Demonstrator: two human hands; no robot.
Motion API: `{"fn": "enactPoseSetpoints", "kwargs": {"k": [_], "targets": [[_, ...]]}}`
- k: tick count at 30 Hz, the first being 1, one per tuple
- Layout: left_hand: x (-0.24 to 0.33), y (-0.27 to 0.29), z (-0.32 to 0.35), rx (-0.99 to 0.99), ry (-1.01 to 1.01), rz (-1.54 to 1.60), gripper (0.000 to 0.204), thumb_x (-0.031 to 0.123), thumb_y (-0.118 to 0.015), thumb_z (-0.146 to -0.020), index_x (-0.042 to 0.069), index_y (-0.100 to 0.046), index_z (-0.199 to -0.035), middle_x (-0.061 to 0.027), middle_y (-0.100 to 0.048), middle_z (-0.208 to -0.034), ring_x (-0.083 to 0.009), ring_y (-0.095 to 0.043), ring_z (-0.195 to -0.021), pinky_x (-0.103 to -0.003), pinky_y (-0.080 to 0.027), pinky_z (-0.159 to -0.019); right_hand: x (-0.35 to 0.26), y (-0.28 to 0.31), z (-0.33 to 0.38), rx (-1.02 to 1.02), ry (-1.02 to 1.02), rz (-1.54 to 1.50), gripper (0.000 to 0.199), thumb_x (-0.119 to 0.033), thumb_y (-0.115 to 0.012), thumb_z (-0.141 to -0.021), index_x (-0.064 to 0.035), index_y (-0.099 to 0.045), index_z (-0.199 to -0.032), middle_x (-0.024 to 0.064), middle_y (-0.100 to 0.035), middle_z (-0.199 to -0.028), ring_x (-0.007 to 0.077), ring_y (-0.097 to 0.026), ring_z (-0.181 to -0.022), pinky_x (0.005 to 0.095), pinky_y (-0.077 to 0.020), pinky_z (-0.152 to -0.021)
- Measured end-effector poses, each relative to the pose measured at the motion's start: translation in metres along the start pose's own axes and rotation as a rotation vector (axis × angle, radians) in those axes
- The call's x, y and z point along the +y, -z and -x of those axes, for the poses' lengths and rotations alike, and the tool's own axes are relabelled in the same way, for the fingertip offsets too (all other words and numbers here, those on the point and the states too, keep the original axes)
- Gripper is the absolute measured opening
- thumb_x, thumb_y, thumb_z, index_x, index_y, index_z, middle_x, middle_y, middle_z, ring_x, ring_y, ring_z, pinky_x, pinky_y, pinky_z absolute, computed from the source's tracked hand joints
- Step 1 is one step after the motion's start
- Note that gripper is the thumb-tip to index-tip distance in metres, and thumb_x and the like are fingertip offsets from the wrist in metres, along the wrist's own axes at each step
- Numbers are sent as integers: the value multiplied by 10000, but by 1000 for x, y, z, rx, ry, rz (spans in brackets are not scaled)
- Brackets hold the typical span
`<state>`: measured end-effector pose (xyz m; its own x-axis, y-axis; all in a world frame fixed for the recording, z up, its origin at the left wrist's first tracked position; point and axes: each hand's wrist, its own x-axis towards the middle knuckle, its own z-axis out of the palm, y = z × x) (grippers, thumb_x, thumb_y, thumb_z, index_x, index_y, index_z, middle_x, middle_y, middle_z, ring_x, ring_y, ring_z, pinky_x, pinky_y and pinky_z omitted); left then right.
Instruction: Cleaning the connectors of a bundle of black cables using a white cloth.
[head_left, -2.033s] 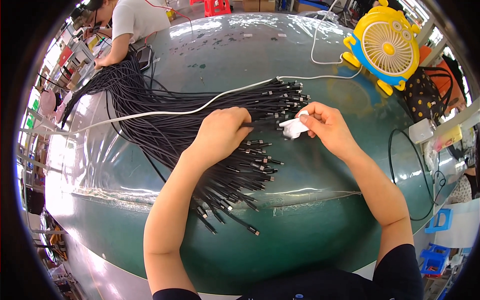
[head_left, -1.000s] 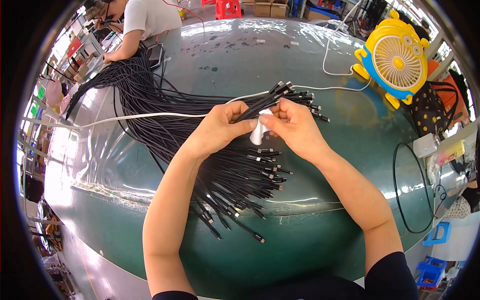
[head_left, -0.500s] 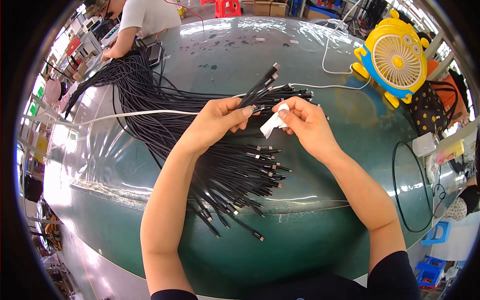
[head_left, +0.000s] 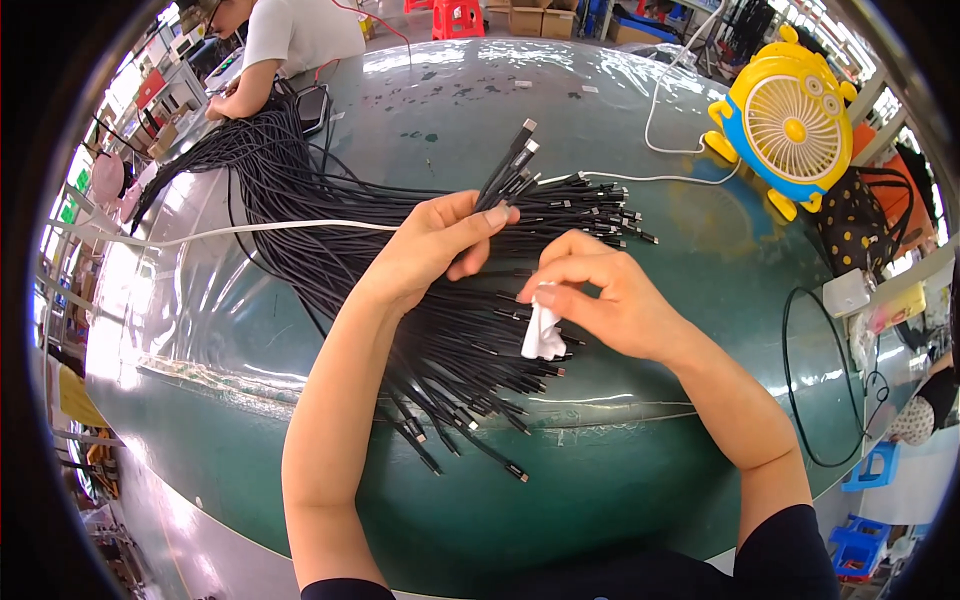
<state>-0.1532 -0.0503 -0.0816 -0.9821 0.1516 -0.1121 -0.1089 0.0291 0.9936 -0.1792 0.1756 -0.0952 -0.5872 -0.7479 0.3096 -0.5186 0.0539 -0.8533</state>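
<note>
Left hand [head_left: 440, 245] over the middle of the spread, fingers curled and thumb pressed in, closed firmly round a small bunch of black cables [head_left: 512, 165]; metal-tipped plugs poking up past the thumb, angled away and to the right. Number in the grip: impossible to tell. Right hand [head_left: 608, 295] nearer the body and to the right, apart from the left; thumb and forefinger pinched on a crumpled white cloth [head_left: 543, 335], hanging down. Cloth seen against the lower plug ends; contact with them unclear. Main spread of cables [head_left: 330, 215] along the green table [head_left: 620, 480], from far left to centre, fanned into upper and lower groups of plugs. White cord [head_left: 240, 230] across the spread from the left. Yellow-and-blue fan [head_left: 795, 120] at upper right, dotted black bag [head_left: 865, 215] just beside. Co-worker [head_left: 305, 40] in a white top at upper left, near a dark device [head_left: 312, 108].
</note>
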Motion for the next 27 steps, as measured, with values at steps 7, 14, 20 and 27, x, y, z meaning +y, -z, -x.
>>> {"fn": "enactPoseSetpoints", "kwargs": {"k": [7, 14, 20, 27], "targets": [[-7, 0, 0, 43, -40, 150, 253, 255, -574, -958, 11, -644, -953, 17, -510, -597, -59, -397, -501, -205, -313, -475, -8, 10, -11, 272, -361, -188, 135, -130, -626, -917, -10, -627, -979, -7, -591, -685, 39, -518, -637, 225, -403, -575], [-3, 0, 0, -22, 2, 134, 245, 244, -571, -957, 14, -646, -918, 18, -515, -596, -57, -394, -503, -201, -307, -474, 4, 18, -15, 306, -189, -360, 160, -89, -593, -914, -7, -596, -1052, -5, -618, -798, 33, -527, -685, 198, -408, -586], [-5, -1, 1, -47, 2, 103, 242, 249, -584, -951, 18, -646, -911, 41, -492, -584, -46, -381, -502, -198, -291, -475, -7, 1, -35, 408, -105, -311, 136, -71, -574, -906, 0, -635, -1005, 15, -641, -835, 40, -551, -717, 220, -438, -613], [-8, 1, 0, -115, 29, 154, 237, 263, -603, -935, 33, -652, -911, 70, -436, -586, -35, -346, -525, -206, -248, -489, -4, 9, -37, 264, -149, -11, 175, -122, -585, -889, 16, -650, -974, 56, -663, -791, 80, -587, -671, 246, -461, -608]]}}
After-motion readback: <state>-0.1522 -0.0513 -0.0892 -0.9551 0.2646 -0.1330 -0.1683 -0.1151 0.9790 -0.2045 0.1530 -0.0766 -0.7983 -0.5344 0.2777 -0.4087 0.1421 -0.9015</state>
